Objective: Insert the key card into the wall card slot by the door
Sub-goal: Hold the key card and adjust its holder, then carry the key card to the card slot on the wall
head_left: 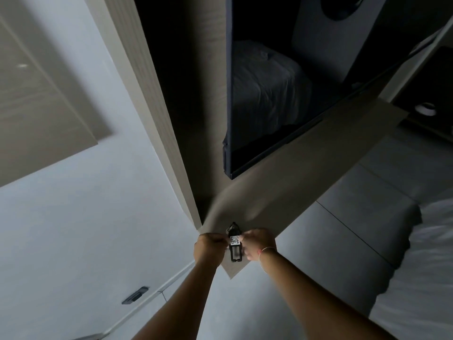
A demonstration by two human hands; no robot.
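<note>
Against wood panelling (282, 192), both hands' grip holds the key card (235, 245) upright.

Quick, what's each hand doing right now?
Left hand: closed, pinching the key card's left edge.
Right hand: closed, pinching its right edge.

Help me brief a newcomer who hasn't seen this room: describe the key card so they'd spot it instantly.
Find the big dark TV on the wall. Below it, the left hand and right hand meet, pinching the key card between them. It's a narrow black holder bearing a white handwritten label.
</note>
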